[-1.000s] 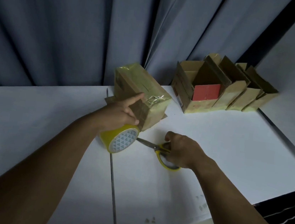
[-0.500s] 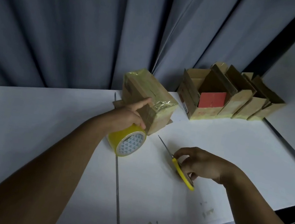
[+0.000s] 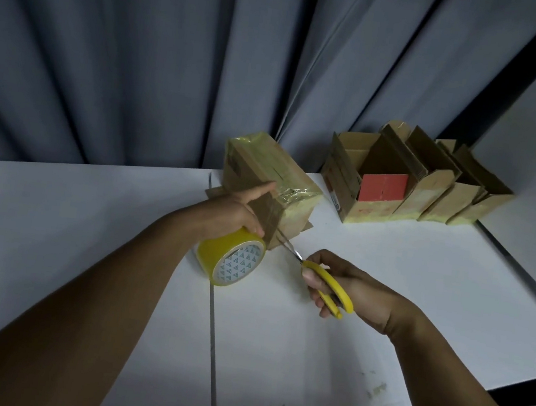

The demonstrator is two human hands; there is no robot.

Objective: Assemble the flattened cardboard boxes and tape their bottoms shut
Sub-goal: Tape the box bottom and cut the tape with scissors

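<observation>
Left hand (image 3: 232,211) clamps tape roll (image 3: 216,254) against box (image 3: 264,165); right hand (image 3: 354,286) grips scissors (image 3: 331,284), blades just beside roll.

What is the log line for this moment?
left hand grips tape roll | right hand holds scissors, blades near box | box on table

Tabletop (image 3: 54,227) lies open left of the taped box (image 3: 263,172); box row (image 3: 428,202) blocks far right.
</observation>
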